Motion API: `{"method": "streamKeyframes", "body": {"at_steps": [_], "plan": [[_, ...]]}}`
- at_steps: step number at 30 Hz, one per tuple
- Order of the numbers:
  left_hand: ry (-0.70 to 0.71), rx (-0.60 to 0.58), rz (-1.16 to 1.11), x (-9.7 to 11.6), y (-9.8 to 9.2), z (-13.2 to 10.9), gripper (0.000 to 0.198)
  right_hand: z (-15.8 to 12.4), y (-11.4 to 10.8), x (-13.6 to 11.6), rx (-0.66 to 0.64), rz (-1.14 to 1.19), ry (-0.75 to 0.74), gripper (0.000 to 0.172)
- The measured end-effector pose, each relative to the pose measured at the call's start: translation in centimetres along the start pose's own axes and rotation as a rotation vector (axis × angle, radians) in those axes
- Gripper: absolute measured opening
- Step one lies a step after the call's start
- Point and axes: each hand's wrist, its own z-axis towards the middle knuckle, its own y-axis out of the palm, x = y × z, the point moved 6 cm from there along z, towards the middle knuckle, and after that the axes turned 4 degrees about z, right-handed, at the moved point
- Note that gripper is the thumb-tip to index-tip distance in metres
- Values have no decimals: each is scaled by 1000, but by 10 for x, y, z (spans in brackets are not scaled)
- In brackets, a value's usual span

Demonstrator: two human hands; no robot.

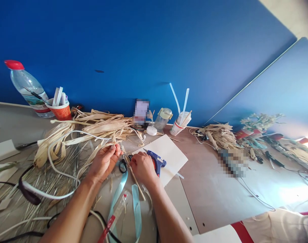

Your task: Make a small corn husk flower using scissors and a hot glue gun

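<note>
My left hand (pixel 107 159) is closed, thumb and fingertips pinching a thin strip of dried corn husk (pixel 114 138). Just to its right, my right hand (pixel 144 168) is curled with its fingertips at one black handle loop of a pair of scissors (pixel 122 166); the blades are hard to make out. Past the right knuckles lies a blue glue gun (pixel 157 162), partly covered by that hand, on a white sheet (pixel 175 152). Between the hands a thin tan stick (pixel 138 184) slants toward me. Light-blue ribbon (pixel 136 206) lies below the hands.
Dried husks (pixel 105 126) are heaped at the back left, with wires (pixel 24 202) and a white cable (pixel 51 158) nearby. A bottle (pixel 29 84), an orange cup (pixel 61 110), a jar (pixel 164 118) and a paper cup (pixel 177 126) stand along the blue partition (pixel 143 40).
</note>
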Motion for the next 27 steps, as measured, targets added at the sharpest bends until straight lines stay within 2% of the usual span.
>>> {"method": "streamKeyframes", "body": {"at_steps": [3,9,15,18,22,27], "plan": [[-15,29,-5,-3,0,0,23,-3,5,-3,-58,-100,-7,20],[-14,-1,5,-5,3,-1,23,-3,10,-6,-68,-205,-30,19],[-11,-19,14,-5,4,-2,22,-3,10,-2,-66,-159,1,21],[-9,1,-18,-6,2,-1,20,-2,0,8,-15,16,81,18],[-24,52,-53,-7,-2,1,21,0,-9,22,-22,446,211,17],[-82,61,-49,-10,-2,0,22,2,-4,17,-15,1011,183,16]]}}
